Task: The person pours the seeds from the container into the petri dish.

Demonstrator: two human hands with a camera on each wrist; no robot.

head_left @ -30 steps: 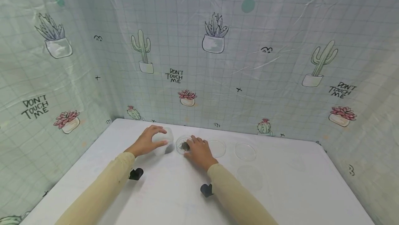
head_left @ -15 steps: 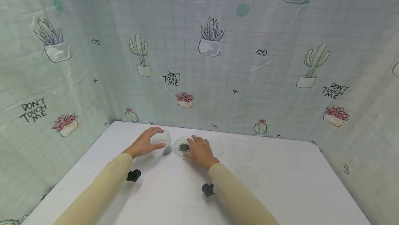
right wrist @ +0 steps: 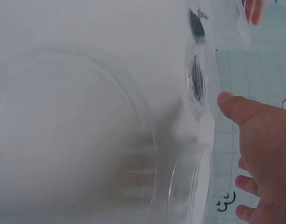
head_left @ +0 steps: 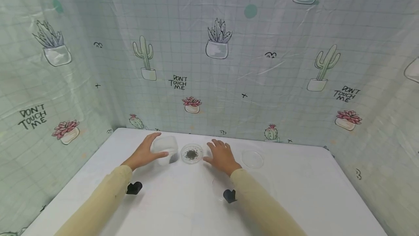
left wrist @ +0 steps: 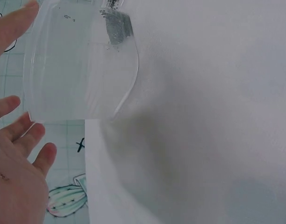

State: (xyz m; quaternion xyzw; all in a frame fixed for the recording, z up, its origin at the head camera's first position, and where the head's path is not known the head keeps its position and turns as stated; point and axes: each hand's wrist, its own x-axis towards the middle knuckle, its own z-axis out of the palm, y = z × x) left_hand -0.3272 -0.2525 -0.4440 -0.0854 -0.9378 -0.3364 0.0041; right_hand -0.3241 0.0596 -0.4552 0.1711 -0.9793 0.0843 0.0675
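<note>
My left hand [head_left: 144, 153] spreads thumb and fingers at the left side of a clear plastic tub [head_left: 164, 144]. In the left wrist view the fingertips lie near the tub's rim, and dark granules [left wrist: 117, 29] sit in the tub. Whether a finger touches it, I cannot tell. Right of the tub, a clear petri dish [head_left: 186, 160] holds a pile of dark granules [head_left: 191, 154]. Just to its right is my right hand [head_left: 222, 156], fingers parted and holding nothing. In the right wrist view the thumb points toward the petri dish [right wrist: 204, 105], apparently not touching.
Another clear round dish [head_left: 252, 159] lies right of my right hand. The right wrist view shows one more clear dish [right wrist: 203, 186] near the fingers and a large clear round outline [right wrist: 138, 112] on the white table [head_left: 176, 207]. A printed curtain [head_left: 242, 65] stands behind.
My right hand has left the petri dish and moved right, showing the whole dish. My left hand has shifted slightly left, while the tub stays beside the dish. The head view has shifted slightly.
</note>
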